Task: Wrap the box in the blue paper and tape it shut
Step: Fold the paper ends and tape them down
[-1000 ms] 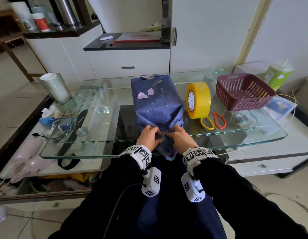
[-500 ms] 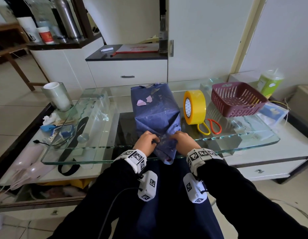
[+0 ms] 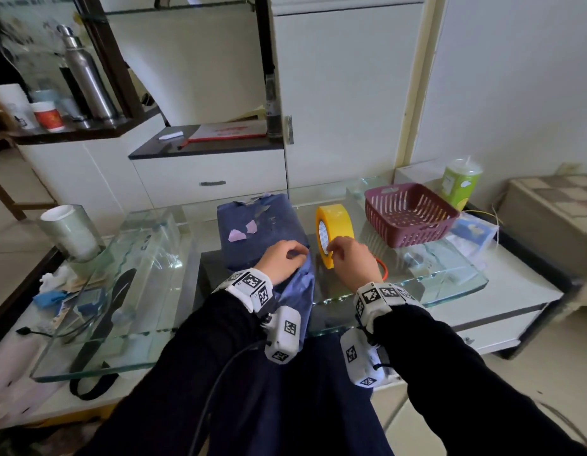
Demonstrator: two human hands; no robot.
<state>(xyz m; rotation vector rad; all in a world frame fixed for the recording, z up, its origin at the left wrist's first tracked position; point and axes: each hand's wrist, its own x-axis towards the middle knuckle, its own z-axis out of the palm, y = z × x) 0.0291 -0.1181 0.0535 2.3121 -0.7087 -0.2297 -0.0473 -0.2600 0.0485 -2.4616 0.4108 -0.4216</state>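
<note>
Left hand (image 3: 282, 262) grip: fingers curled over the near-right edge of dark blue paper-wrapped box (image 3: 257, 232), holding the paper down. Right hand (image 3: 351, 263) grip: fingertips pinch the rim of round yellow tape roll (image 3: 336, 222), which stands on edge just right of the box. Box sits on glass counter (image 3: 450, 284). Maroon slotted plastic basket (image 3: 412, 222) farther right of the box.

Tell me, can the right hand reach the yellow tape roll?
Probably yes. The right hand is right at the yellow tape roll, its fingertips seemingly pinching the near rim, with nothing between them. The left hand holds the blue paper down.
</note>
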